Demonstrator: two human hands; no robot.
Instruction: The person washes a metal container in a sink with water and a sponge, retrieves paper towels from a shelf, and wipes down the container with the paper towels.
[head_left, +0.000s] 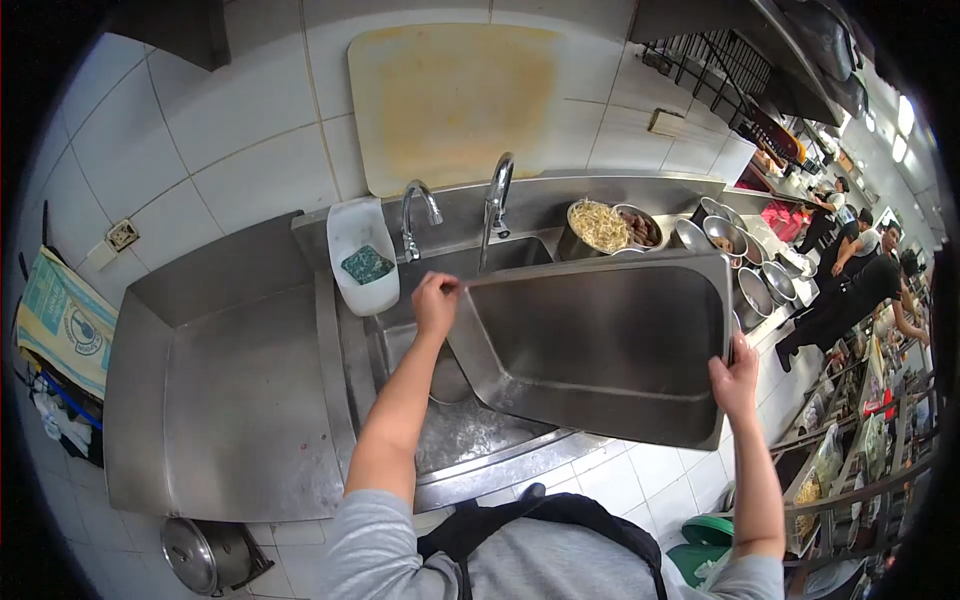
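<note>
Left hand [436,304] and right hand [735,378] grip opposite ends of pan [600,335], tilted over sink [455,375]; pots [598,226] beyond; bag [68,320] at left, print illegible.

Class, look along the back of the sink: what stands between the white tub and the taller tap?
The shorter tap stands between the white tub and the taller tap, as the head view shows.
</note>
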